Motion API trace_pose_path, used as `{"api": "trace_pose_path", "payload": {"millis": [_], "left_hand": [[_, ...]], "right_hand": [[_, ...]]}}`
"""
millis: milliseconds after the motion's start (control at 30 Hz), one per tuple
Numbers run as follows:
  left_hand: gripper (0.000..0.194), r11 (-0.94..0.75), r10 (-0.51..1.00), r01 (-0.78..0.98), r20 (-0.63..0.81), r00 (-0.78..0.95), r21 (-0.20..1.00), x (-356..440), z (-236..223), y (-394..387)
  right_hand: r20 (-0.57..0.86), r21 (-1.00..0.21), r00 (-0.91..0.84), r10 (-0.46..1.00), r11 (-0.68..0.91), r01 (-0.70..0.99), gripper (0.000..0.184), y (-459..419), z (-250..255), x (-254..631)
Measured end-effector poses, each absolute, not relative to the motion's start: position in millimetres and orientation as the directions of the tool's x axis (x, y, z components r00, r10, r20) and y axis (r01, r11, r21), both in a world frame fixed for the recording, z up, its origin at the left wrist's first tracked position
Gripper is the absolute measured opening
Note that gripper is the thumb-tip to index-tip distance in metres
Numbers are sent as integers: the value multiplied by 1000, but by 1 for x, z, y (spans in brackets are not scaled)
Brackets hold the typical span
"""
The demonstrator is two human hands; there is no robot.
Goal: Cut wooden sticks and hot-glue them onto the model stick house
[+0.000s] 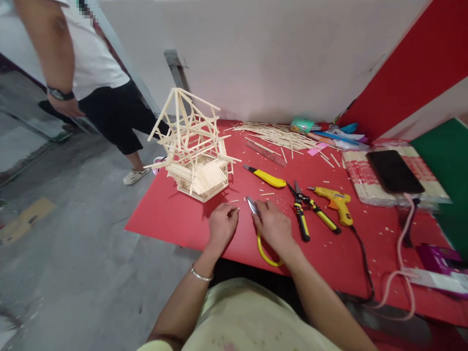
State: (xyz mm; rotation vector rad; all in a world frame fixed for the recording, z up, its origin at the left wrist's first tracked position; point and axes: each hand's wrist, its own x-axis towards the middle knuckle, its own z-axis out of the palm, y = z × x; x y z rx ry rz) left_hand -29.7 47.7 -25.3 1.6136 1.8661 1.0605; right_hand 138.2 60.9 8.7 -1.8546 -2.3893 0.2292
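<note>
My left hand (223, 223) is closed in a pinch just above the red table, with a small pale stick end showing at the fingertips. Under my right hand (273, 222) is a pair of yellow-handled scissors (262, 251); the fingers curl over them, and the blades (252, 204) point away from me. The handle loop shows below the palm. Beyond my left hand stands a model pavilion (193, 151) built of thin wooden sticks, with an open-framed roof. Short cut stick pieces (268, 194) lie near the scissor tips.
On the red table (164, 214) lie a utility knife (268, 177), pruning shears (303, 200), a yellow glue gun (338, 202) with its cord, loose sticks (278, 135), a ruler (265, 153) and a phone (395, 170) on packaged sticks. A person (91, 73) stands at the left.
</note>
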Motion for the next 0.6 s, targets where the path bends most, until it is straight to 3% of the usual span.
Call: {"api": "trace_pose_path", "payload": {"millis": [100, 267, 400, 500, 600], "left_hand": [[23, 8, 977, 745, 152, -147, 667, -24, -21, 65], [17, 13, 994, 893, 95, -62, 449, -9, -17, 88], [21, 49, 997, 926, 43, -70, 374, -3, -20, 94], [20, 39, 996, 903, 57, -70, 427, -3, -20, 91], [16, -22, 992, 718, 103, -69, 696, -4, -14, 82]], "right_hand": [[5, -177, -236, 972, 233, 956, 35, 61, 4, 142], [20, -176, -183, 983, 183, 967, 32, 61, 0, 148], [64, -225, -199, 978, 208, 952, 29, 59, 3, 158], [162, -265, -133, 978, 172, 949, 31, 59, 7, 182], [242, -255, 61, 968, 3, 967, 36, 66, 8, 228]]}}
